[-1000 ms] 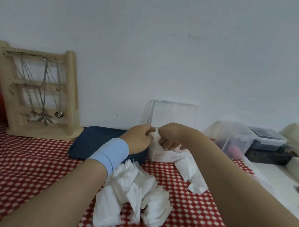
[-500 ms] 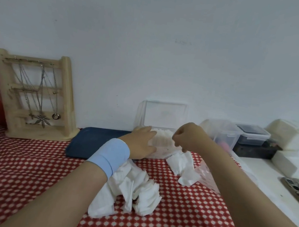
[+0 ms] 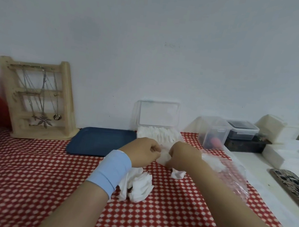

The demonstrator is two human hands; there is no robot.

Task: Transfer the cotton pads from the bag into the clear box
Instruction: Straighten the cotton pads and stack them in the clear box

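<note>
The clear box [image 3: 156, 133] stands against the wall with its lid [image 3: 159, 113] raised, a row of white cotton pads standing inside. Just in front of it my left hand [image 3: 143, 154] and my right hand [image 3: 184, 157] meet, both with curled fingers pinching a small bunch of white pads [image 3: 163, 157] between them. The clear plastic bag [image 3: 231, 176] lies crumpled to the right of my right hand, with some white pads showing inside. A loose heap of cotton pads [image 3: 138, 184] lies on the cloth under my left wrist, and one more pad [image 3: 178, 174] below my right hand.
A dark blue tray [image 3: 100, 141] lies left of the box. A wooden necklace stand [image 3: 38, 98] leans on the wall at far left. Clear containers [image 3: 215, 132] and white boxes [image 3: 270, 125] crowd the right. A patterned phone [image 3: 293, 186] lies on the white ledge.
Both hands drew back from the box toward me and came together on a bunch of pads. The camera view shifted left, so the bag now shows more fully.
</note>
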